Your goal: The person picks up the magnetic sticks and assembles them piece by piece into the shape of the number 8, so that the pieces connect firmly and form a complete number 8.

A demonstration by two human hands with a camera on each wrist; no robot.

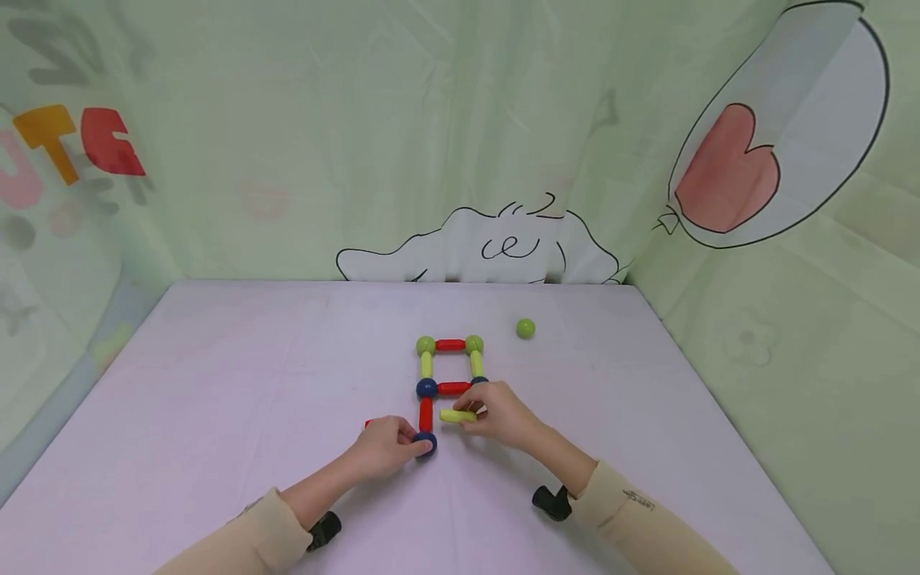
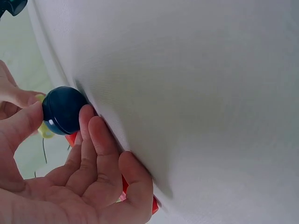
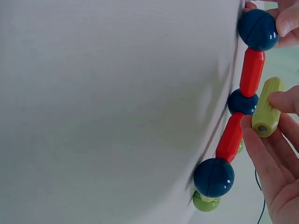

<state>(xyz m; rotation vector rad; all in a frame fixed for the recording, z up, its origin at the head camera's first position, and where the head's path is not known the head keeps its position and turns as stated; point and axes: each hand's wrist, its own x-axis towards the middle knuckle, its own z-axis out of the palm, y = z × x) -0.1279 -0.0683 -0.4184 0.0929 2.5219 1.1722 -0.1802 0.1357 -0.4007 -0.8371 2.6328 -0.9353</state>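
Observation:
My left hand (image 1: 383, 446) pinches a dark blue ball (image 2: 64, 110) between thumb and fingertips, at the near end of a magnetic frame on the table. A red rod (image 1: 426, 414) runs from that ball to another blue ball (image 1: 427, 389). Beyond it, red and yellow-green rods join blue and green balls (image 1: 426, 346) into a square. Between its thumb and fingers my right hand (image 1: 506, 415) holds a yellow-green rod (image 3: 267, 107), a round metal magnet showing in its end. This rod lies just right of the near red rod, below the square. The right hand partly covers the square's near right blue ball (image 3: 214, 178).
A loose green ball (image 1: 525, 328) sits on the white table (image 1: 287, 343), right of the square's far side. Another red piece (image 1: 368, 423) peeks out behind my left hand, mostly hidden. Printed fabric (image 1: 302, 160) stands behind the table and along both sides.

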